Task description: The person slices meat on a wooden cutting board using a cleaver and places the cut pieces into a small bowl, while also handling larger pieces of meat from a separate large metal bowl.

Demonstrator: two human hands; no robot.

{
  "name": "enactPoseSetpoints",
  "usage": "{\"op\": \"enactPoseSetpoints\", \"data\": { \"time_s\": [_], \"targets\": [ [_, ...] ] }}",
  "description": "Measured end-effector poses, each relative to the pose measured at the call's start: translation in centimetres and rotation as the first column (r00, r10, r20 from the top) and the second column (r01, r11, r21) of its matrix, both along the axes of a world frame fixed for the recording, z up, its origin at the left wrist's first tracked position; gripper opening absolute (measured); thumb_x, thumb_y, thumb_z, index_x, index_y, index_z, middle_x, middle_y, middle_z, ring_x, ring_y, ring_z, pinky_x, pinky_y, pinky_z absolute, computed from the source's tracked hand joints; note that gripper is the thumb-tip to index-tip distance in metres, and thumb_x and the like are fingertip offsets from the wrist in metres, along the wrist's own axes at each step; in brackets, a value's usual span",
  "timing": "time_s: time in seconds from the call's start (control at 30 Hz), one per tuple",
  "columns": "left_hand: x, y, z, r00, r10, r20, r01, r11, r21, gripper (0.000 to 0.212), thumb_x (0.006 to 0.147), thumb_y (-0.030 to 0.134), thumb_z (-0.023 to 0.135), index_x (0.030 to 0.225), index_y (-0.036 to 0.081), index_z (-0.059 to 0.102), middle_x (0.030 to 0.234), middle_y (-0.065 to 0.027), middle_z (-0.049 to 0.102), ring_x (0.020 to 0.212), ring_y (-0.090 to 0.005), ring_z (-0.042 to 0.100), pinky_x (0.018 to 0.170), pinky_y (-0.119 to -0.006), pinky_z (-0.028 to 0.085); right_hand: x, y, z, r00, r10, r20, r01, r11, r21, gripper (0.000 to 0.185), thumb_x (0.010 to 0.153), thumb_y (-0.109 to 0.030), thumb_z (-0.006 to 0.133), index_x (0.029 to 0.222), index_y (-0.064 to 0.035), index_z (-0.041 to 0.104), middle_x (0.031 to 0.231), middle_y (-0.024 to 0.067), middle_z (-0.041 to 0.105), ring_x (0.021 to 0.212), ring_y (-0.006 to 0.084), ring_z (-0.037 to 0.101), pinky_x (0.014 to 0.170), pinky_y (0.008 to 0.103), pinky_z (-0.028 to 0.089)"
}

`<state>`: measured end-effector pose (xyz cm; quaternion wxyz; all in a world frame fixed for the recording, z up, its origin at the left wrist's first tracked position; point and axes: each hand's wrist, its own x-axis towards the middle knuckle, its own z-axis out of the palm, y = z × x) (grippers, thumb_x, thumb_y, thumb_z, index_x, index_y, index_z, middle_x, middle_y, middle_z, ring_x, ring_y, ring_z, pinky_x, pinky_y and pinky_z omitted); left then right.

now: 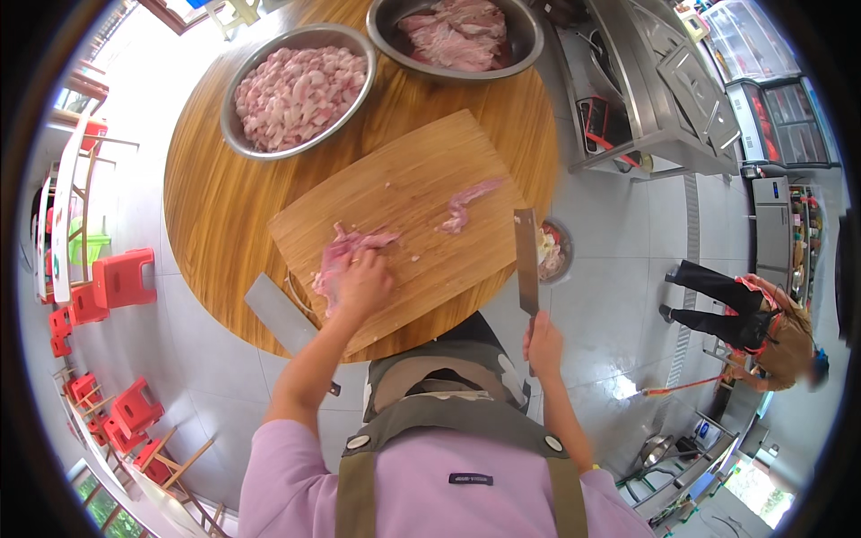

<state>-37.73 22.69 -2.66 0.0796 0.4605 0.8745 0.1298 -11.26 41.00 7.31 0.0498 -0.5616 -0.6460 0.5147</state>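
Note:
My left hand [365,281] rests on a piece of raw meat [336,259] on the left part of a wooden cutting board [410,181]. In my right hand [543,343] is the handle of a cleaver [527,262], its blade raised near the board's right edge. A thin strip of meat [459,207] lies apart on the board's right side, with small scraps about. A second cleaver [279,313] lies at the table's near left edge, partly hidden by my left forearm.
On the round wooden table [208,195] stand a metal bowl of diced meat [232,131] and a metal bowl of large meat pieces [430,69]. A container with scraps [567,252] is on the floor. Red stools [124,277] stand left; a person [773,323] with a long-handled tool is at right.

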Motion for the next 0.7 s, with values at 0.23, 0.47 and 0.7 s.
{"op": "enactPoseSetpoints", "data": {
  "time_s": [0.23,0.47,0.7],
  "targets": [
    [2.3,11.5,-2.1,0.998,0.055,0.000,-0.054,0.986,0.161,0.042,0.073,0.017,0.064,0.110,0.001,0.054,0.117,-0.0183,0.048,0.109,-0.0366,0.045,0.093,-0.049,0.036,-1.7,5.7,-3.2,0.968,0.247,0.034,-0.249,0.948,0.200,0.045,0.097,-0.041,0.038,0.074,-0.0041,0.052,0.054,0.0066,0.051,0.044,0.0187,0.050,0.045,0.0340,0.040],
    [5.0,14.7,-5.6,0.976,0.129,0.176,-0.150,0.982,0.111,0.037,0.067,0.007,0.061,0.103,0.000,0.054,0.113,-0.0149,0.051,0.105,-0.0381,0.047,0.089,-0.045,0.041,-6.6,12.4,-3.5,0.791,0.599,0.125,-0.570,0.646,0.508,0.045,0.093,-0.044,0.045,0.078,-0.0020,0.055,0.059,0.0204,0.058,0.056,0.0394,0.059,0.049,0.0476,0.045],
    [9.0,10.1,2.1,0.992,0.088,-0.092,-0.075,0.987,0.142,0.029,0.067,0.004,0.060,0.096,0.003,0.060,0.111,-0.0099,0.056,0.107,-0.0331,0.051,0.082,-0.042,0.044,-7.9,14.2,-5.0,0.644,0.726,0.240,-0.725,0.480,0.493,0.047,0.092,-0.046,0.047,0.077,-0.0018,0.050,0.054,0.0190,0.057,0.049,0.0373,0.059,0.042,0.0456,0.045]
  ]
}}
